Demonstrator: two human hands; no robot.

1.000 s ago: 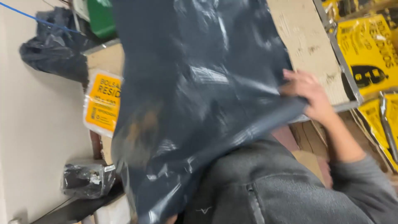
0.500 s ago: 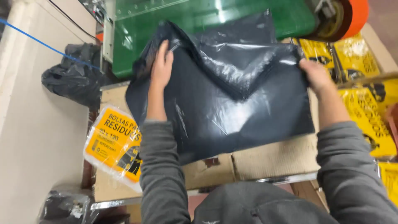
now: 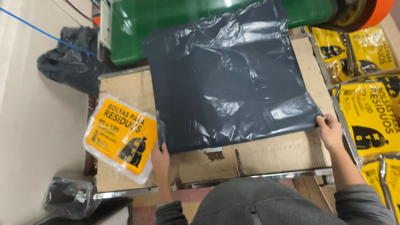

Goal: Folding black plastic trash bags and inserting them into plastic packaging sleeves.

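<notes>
A large dark plastic bag (image 3: 229,79) lies spread flat on a cardboard-covered table (image 3: 271,154). My left hand (image 3: 160,157) pinches the bag's near left corner. My right hand (image 3: 330,130) grips its near right corner. The bag's far edge reaches onto a green machine (image 3: 166,21) at the back. An empty clear package with a yellow label (image 3: 121,135) lies on the cardboard just left of my left hand.
Several yellow-labelled packages (image 3: 368,112) are stacked at the right. A crumpled black bag (image 3: 68,60) sits on the floor at the left, another bundle (image 3: 68,198) at the lower left. An orange wheel (image 3: 366,10) is at the top right.
The bag was held up and shaken in front of me, then laid down. My hands slid from its far corners to its near corners, and it now lies flatter.
</notes>
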